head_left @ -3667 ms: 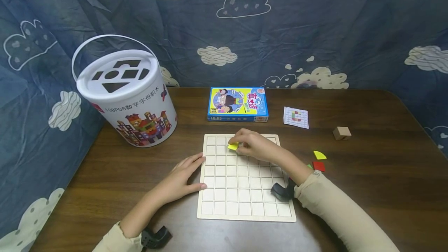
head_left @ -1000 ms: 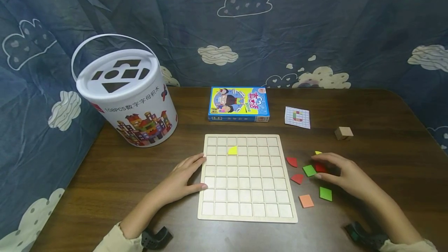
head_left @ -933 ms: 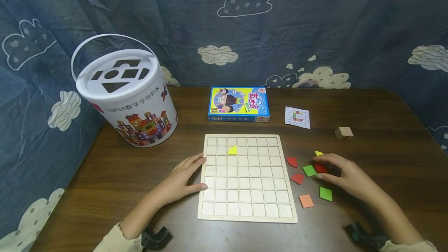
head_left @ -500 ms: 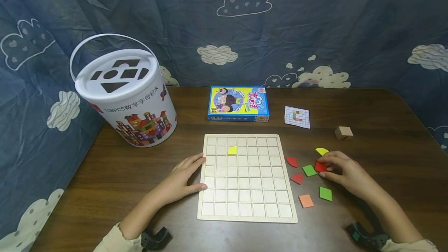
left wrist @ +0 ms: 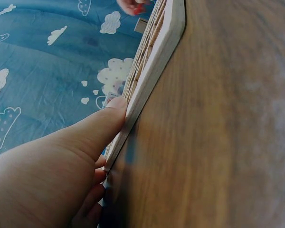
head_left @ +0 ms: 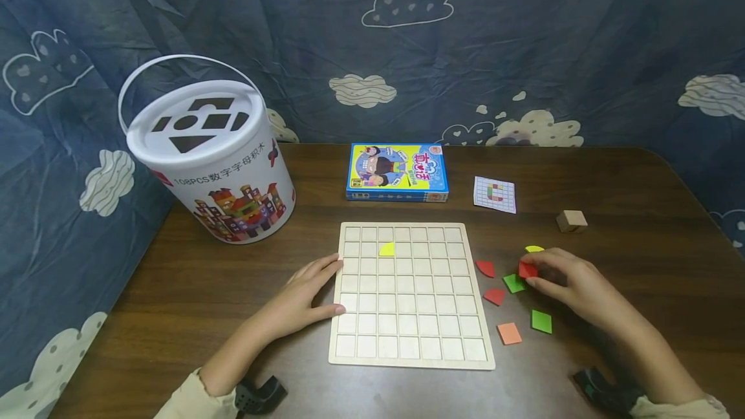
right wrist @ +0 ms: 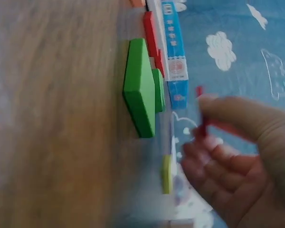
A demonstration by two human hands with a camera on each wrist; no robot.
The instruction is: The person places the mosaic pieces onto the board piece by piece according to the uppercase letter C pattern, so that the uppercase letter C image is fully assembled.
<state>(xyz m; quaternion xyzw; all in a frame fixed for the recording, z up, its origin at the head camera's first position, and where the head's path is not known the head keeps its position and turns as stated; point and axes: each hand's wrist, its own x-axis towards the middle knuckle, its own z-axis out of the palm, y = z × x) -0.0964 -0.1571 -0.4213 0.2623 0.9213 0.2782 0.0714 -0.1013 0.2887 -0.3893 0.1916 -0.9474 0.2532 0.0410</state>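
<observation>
My right hand [head_left: 576,283] pinches a red square tile [head_left: 527,269] between thumb and fingers, a little above the table at the board's right. In the right wrist view the red tile [right wrist: 202,124] appears blurred and edge-on. A green square tile [head_left: 514,284] lies just beneath it, and a yellow quarter-circle tile [head_left: 534,249] just behind. My left hand [head_left: 299,296] touches the left edge of the pale wooden grid board [head_left: 410,359], thumb and fingers spread. One yellow quarter-circle tile [head_left: 387,249] sits in a cell of the board's second row, third column.
Two red quarter-circle tiles, an orange square tile [head_left: 509,333] and another green square tile [head_left: 541,322] lie right of the board. Behind are a blue-yellow box [head_left: 398,172], a pattern card [head_left: 494,194] and a wooden cube [head_left: 572,221]. A white bucket [head_left: 212,160] stands back left.
The yellow quarter-circle tile was let go on the board. My right hand moved right to the loose tiles, took the red square tile and raised it slightly. My left hand stayed put.
</observation>
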